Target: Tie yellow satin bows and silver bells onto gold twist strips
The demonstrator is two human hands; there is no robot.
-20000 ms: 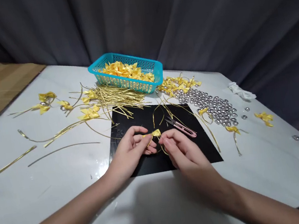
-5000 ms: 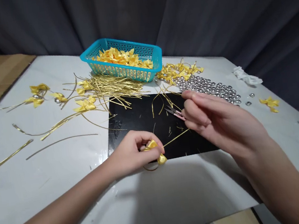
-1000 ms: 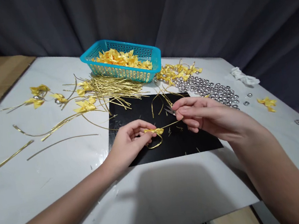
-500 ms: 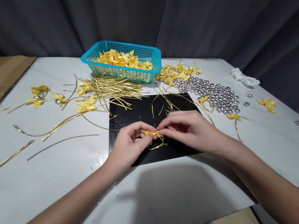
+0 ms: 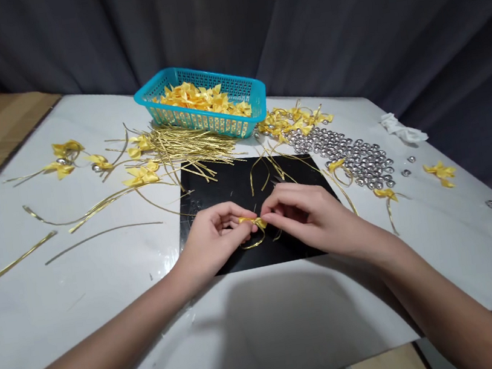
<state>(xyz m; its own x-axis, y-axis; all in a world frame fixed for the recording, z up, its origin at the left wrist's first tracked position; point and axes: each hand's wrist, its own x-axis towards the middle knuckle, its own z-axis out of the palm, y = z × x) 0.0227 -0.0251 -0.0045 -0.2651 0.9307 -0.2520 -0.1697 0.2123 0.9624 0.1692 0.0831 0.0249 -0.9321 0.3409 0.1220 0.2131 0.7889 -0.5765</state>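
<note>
Over a black board (image 5: 224,190), my left hand (image 5: 216,231) pinches a small yellow ribbon bow (image 5: 259,222) between thumb and fingers. My right hand (image 5: 307,209) is closed at the bow's right end, thumb and forefinger pressed together there. A thin gold cord (image 5: 257,244) loops down below the bow, above the board. Part of the bow is covered by my fingers. Partly hidden behind my right hand, the tip of a metal tool (image 5: 276,180) shows.
A blue basket (image 5: 200,116) of yellow bows stands at the back. Gold cords (image 5: 190,146) lie in front of it. Silver beads (image 5: 361,159) spread to the right, near a white cloth (image 5: 403,127). Finished-looking yellow bows (image 5: 141,173) lie on the white table (image 5: 122,312).
My right fingertips have shifted slightly at the bow's right end, and more of the bow shows between the hands. The cord loop beneath has changed shape. My left hand stays nearly still.
</note>
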